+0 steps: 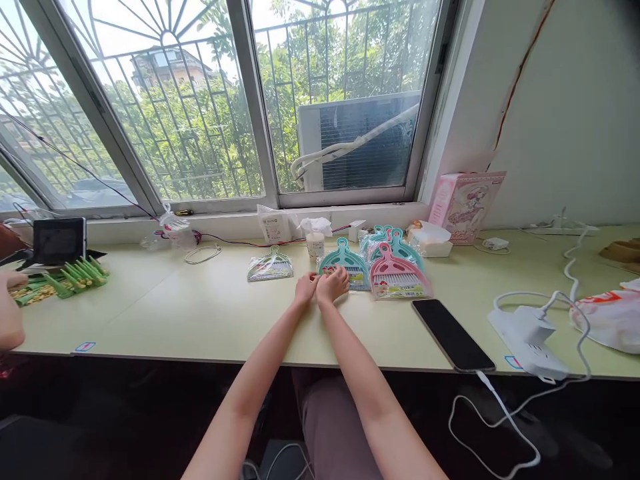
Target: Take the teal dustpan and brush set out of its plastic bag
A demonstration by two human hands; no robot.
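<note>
One teal plastic dustpan-and-brush set in a clear wrapper is placed at the centre of the frame on the pale green counter, its lower left part covered by the right hand, with the left hand held touching or just beside it. The fingers of both hands are bent and close together; what is pinched cannot be told. Wrapping appears already done on the pink plastic set to the right, the overlapping teal sets behind it and the green-handled set to the left; whether any closing is left cannot be judged. The rear sets are partly hidden, their count uncertain, and another person's arm is cut off at the left edge.
</note>
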